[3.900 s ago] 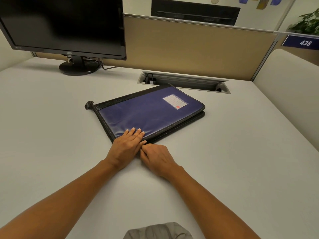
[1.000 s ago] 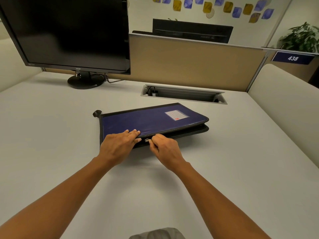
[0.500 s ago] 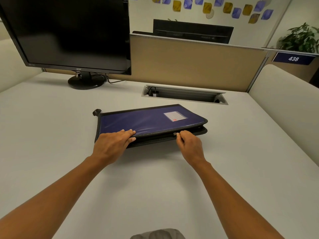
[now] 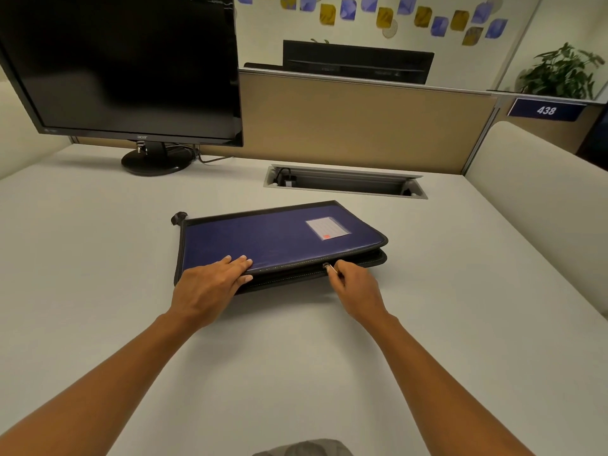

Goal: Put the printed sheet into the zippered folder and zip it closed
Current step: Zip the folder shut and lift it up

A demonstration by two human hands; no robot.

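folder (image 4: pixel 263 240), one: left hand (image 4: pixel 210 286) flat on it, right hand (image 4: pixel 357 289) pinching its zipper pull (image 4: pixel 330 268).

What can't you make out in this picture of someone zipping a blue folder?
Head view only:
- printed sheet: not visible; the closed cover of the folder hides any contents.
- label on the cover: too small to read.
- how the right hand grips the zipper pull: partly hidden by the hand's own back.
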